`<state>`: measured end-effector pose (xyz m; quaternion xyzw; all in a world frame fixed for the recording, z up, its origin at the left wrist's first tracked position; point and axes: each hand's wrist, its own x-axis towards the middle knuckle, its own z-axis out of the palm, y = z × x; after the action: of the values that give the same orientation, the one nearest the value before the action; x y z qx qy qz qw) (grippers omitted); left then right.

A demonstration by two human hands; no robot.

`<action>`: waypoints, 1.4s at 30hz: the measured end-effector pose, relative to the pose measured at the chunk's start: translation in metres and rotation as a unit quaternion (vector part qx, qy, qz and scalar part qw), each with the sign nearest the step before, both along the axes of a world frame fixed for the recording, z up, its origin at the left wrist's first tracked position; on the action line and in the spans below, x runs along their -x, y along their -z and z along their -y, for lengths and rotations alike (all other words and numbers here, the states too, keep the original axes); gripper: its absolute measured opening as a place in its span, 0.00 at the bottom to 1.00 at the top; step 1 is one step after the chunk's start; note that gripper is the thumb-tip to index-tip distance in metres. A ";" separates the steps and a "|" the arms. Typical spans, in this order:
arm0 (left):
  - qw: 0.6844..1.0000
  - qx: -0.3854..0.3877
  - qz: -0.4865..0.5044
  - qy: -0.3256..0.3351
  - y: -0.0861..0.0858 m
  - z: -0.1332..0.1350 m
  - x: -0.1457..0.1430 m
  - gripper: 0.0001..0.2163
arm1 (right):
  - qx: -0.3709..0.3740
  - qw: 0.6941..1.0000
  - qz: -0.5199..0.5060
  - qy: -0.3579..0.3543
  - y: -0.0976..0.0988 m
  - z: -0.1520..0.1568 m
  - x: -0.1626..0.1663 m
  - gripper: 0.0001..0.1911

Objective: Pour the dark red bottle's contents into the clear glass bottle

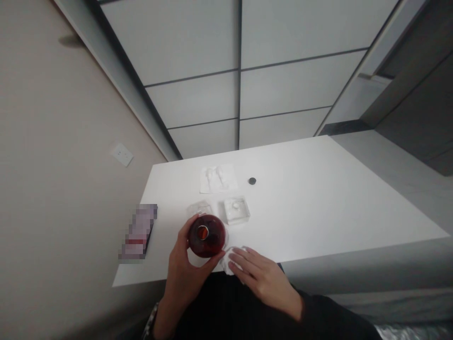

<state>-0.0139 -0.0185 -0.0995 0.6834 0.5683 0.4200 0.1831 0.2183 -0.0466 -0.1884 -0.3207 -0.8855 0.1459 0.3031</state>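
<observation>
My left hand [188, 269] is wrapped around a round, dark amber-red glass bottle [213, 241], which stays raised near the front edge of the white table. The bottle's open neck [203, 232] faces up towards me. Just to its right, my right hand [260, 274] holds a crumpled white tissue [229, 262], its fingers laid over it close to the bottle's side. Beyond the hands stands a clear square container [244, 218] with something small and whitish inside. Another clear container [198, 208] is partly hidden behind the bottle.
Farther back, two white items [219, 177] of unclear kind lie on a white sheet [207, 189]. A small dark round cap [252, 181] is right of them. At the left edge lies a blurred-out pinkish flat object [138, 231]. A wall with a socket [122, 155] borders the table [318, 203].
</observation>
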 end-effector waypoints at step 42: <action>0.998 -0.019 -0.066 -0.014 -0.016 0.005 0.014 0.36 | -0.021 0.960 0.154 0.233 0.005 -0.036 -0.128 0.32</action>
<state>-0.0280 -0.0234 -0.0836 0.7052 0.5802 0.3874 0.1265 0.3468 -0.0107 -0.1935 -0.5305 -0.8248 0.0011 0.1955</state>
